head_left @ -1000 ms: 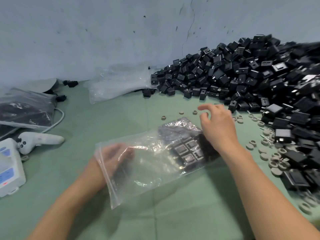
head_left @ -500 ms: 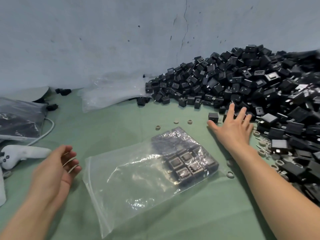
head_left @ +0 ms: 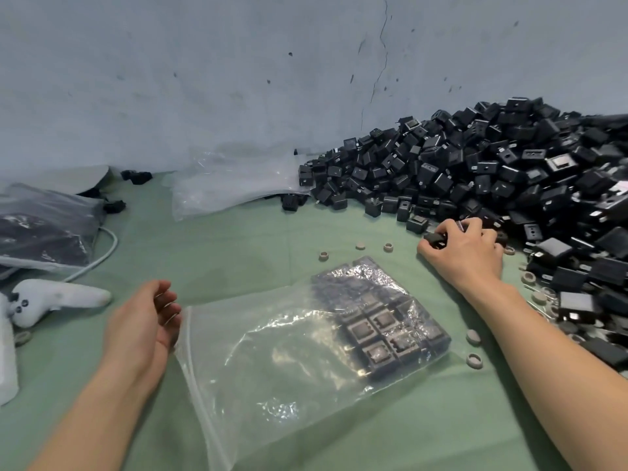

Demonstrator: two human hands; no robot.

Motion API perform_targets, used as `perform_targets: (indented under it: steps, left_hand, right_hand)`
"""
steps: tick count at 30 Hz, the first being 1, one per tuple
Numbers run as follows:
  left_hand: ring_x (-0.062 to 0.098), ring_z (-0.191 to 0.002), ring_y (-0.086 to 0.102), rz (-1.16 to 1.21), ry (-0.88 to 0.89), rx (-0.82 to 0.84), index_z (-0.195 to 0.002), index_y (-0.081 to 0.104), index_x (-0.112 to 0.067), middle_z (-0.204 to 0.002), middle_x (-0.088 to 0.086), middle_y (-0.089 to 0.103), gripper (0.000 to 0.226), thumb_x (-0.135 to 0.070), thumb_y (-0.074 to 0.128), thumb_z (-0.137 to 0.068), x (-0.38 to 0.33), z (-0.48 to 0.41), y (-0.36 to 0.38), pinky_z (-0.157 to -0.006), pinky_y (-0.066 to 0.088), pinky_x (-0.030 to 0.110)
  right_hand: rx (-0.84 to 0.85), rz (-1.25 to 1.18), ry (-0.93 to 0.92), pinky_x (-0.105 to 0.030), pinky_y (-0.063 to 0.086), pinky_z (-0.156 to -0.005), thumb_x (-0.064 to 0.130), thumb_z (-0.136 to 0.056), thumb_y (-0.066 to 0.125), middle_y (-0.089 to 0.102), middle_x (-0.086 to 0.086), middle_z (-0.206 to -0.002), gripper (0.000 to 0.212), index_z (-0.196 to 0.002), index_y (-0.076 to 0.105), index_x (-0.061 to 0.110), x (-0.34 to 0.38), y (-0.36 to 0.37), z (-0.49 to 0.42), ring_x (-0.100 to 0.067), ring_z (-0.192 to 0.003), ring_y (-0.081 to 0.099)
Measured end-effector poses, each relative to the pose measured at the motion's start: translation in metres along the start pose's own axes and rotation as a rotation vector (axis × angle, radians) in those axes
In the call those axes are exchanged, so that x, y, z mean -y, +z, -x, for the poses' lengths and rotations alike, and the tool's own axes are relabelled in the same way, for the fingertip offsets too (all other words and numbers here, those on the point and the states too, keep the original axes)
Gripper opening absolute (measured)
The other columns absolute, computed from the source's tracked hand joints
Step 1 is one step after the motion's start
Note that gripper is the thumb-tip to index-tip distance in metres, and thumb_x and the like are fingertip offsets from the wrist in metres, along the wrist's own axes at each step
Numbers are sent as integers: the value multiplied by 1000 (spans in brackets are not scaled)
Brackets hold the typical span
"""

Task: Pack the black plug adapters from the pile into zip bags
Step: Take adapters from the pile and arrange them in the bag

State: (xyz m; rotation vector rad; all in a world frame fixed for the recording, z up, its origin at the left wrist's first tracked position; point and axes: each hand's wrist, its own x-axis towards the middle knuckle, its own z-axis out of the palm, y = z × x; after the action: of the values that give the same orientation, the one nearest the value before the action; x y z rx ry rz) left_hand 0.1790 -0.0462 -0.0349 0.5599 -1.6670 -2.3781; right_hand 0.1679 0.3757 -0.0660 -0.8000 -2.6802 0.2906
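- Down at the near edge of the pile (head_left: pixel 492 171), the right hand (head_left: pixel 465 253) curls its fingers round an adapter (head_left: pixel 433 237).
- Below and left of that hand lies the bag (head_left: pixel 272 385), its mouth just beside the left hand (head_left: pixel 142 321), which hangs loosely curled and holds nothing.
- Packed adapters (head_left: pixel 384 328) fill only the bag's far corner.
- Early going, I'd say: one full bag (head_left: pixel 44 226) lies well beyond the left hand, and a huge heap is left to pack.
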Motion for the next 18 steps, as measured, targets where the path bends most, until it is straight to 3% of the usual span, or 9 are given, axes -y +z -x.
perform_targets:
  steps: [3, 7, 9, 11, 13, 14, 15, 18]
  left_hand:
    - [3, -42, 48, 36, -5, 15, -81, 55, -17, -48, -9, 55, 20, -18, 49, -100, -1, 2, -6, -41, 41, 12]
    - [4, -43, 48, 45, -23, 31, -82, 55, -16, -48, -9, 55, 20, -17, 48, -101, -3, 4, -14, -41, 42, 13]
    - [5, -46, 48, 36, -36, 24, -82, 55, -17, -49, -8, 56, 19, -17, 49, -100, -3, 6, -17, -42, 43, 14]
    - [5, -46, 47, 38, -46, 20, -82, 55, -17, -49, -9, 55, 19, -18, 49, -100, -5, 10, -19, -41, 43, 14]
    - [4, -43, 47, 45, -55, 16, -81, 55, -19, -48, -10, 55, 20, -19, 48, -100, -7, 14, -20, -40, 42, 13]
    - [3, -43, 47, 48, -59, 11, -81, 55, -21, -48, -11, 55, 20, -20, 49, -99, -8, 17, -21, -40, 42, 13]
    - [3, -44, 46, 52, -61, 6, -80, 55, -22, -49, -12, 55, 20, -21, 49, -99, -10, 19, -22, -41, 41, 14]
    - [3, -47, 46, 85, -48, -4, -79, 55, -24, -52, -12, 55, 21, -22, 49, -99, -15, 26, -24, -43, 41, 15]
  right_hand:
    - [42, 28, -62, -49, 36, -97, 65, -84, 55, 46, -10, -125, 41, -109, 58, 32, 0, -6, 5, -38, -115, 44]
    - [328, 47, -105, -46, 43, -96, 64, -79, 61, 44, -6, -115, 34, -101, 57, 37, 7, -33, 1, -35, -111, 45]
    - [426, -27, -91, -43, 47, -94, 59, -79, 65, 50, -5, -112, 28, -93, 61, 35, 12, -44, 2, -32, -107, 50]
    - [406, -181, -97, -38, 53, -84, 53, -81, 67, 63, -5, -100, 23, -88, 63, 31, 15, -50, 8, -27, -92, 61]
    - [313, -491, -70, -31, 48, -65, 50, -85, 66, 65, 1, -79, 25, -91, 66, 26, 19, -60, 19, -18, -69, 58]
    - [280, -735, -14, -30, 45, -62, 50, -86, 65, 62, 2, -76, 28, -94, 67, 23, 22, -67, 27, -17, -66, 54]
    - [299, -1037, 80, -30, 45, -65, 49, -85, 66, 61, 0, -80, 30, -94, 67, 21, 27, -74, 34, -17, -70, 54]
    - [601, -1929, 332, -37, 50, -75, 48, -77, 70, 67, -10, -102, 27, -80, 67, 21, 42, -87, 66, -26, -91, 63]
